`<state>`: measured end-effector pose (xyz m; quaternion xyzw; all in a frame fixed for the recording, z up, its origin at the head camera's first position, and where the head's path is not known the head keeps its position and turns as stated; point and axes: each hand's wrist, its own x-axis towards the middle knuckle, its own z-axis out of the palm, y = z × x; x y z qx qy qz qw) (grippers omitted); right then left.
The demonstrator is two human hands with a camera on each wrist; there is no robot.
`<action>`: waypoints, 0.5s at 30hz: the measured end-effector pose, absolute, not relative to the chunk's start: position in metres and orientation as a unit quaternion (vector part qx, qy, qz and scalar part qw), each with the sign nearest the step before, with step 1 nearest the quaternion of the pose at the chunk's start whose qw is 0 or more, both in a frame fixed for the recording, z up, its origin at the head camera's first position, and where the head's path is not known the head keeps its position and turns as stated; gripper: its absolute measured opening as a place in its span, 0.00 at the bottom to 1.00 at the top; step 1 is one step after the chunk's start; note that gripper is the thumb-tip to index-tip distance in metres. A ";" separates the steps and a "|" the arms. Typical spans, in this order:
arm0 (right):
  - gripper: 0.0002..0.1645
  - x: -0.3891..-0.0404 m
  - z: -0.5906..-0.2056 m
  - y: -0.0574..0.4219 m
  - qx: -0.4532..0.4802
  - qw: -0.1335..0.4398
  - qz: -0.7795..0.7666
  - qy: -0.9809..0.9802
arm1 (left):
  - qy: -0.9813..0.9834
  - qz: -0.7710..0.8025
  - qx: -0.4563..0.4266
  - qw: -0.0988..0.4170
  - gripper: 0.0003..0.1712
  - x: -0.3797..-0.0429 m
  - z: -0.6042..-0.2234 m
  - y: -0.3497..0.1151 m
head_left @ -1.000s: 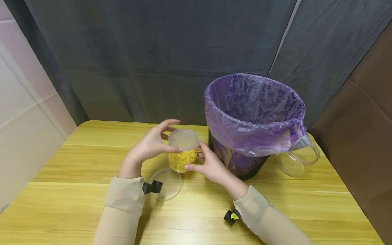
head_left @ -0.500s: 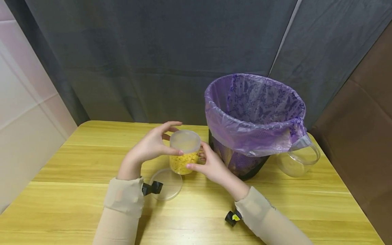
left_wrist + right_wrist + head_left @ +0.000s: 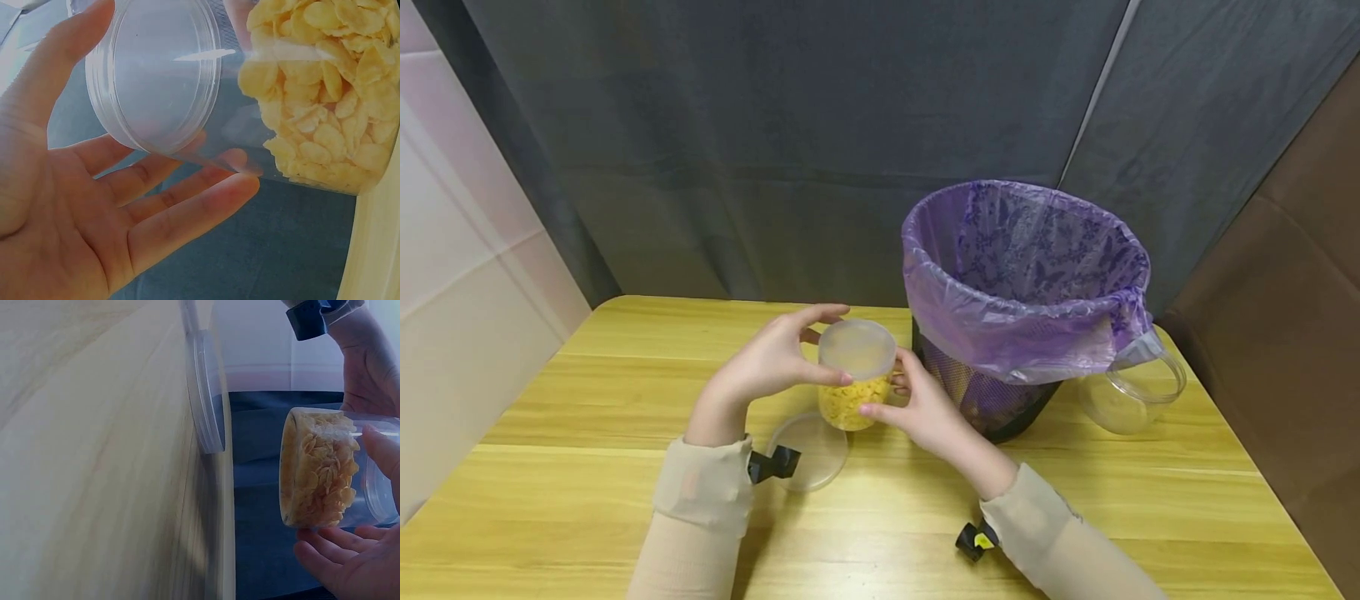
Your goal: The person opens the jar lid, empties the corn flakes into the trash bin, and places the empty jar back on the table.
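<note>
A clear plastic jar [image 3: 844, 402], partly filled with yellow flakes like corn flakes [image 3: 331, 106], is held upright above the table between both hands. A translucent lid [image 3: 857, 348] appears to cover its top. My left hand [image 3: 767, 358] holds the upper part, thumb in front and fingers round the far side. Lower down, my right hand [image 3: 928, 408] grips the jar from the right, its thumb across the front and its fingers partly hidden behind. On the wood below lies a round clear lid [image 3: 820, 458], seen edge-on as a clear disc [image 3: 206, 394] in the right wrist view.
A mesh bin [image 3: 951, 375] with a purple bag [image 3: 1000, 333] folded over its rim stands right of my hands. Beside it, a clear plastic container [image 3: 1123, 408] rests near the table's right side. A dark curtain [image 3: 737, 167] hangs behind the wooden table [image 3: 580, 483].
The jar has shifted slightly right and toward the table's near side, with both hands moving along. The grip looks the same; the lid on the table and the bin stay put.
</note>
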<state>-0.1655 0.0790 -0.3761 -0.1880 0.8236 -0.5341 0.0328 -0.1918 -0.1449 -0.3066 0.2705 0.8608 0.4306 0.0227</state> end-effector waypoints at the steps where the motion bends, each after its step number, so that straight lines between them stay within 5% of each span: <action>1: 0.49 -0.165 -0.376 0.079 -0.188 0.034 -0.533 0.824 | 0.861 0.429 0.274 0.020 0.47 -0.192 -0.307 -0.145; 15: 0.49 -0.153 -0.367 0.087 -0.187 0.019 -0.529 0.828 | 0.864 0.413 0.288 0.019 0.47 -0.182 -0.301 -0.140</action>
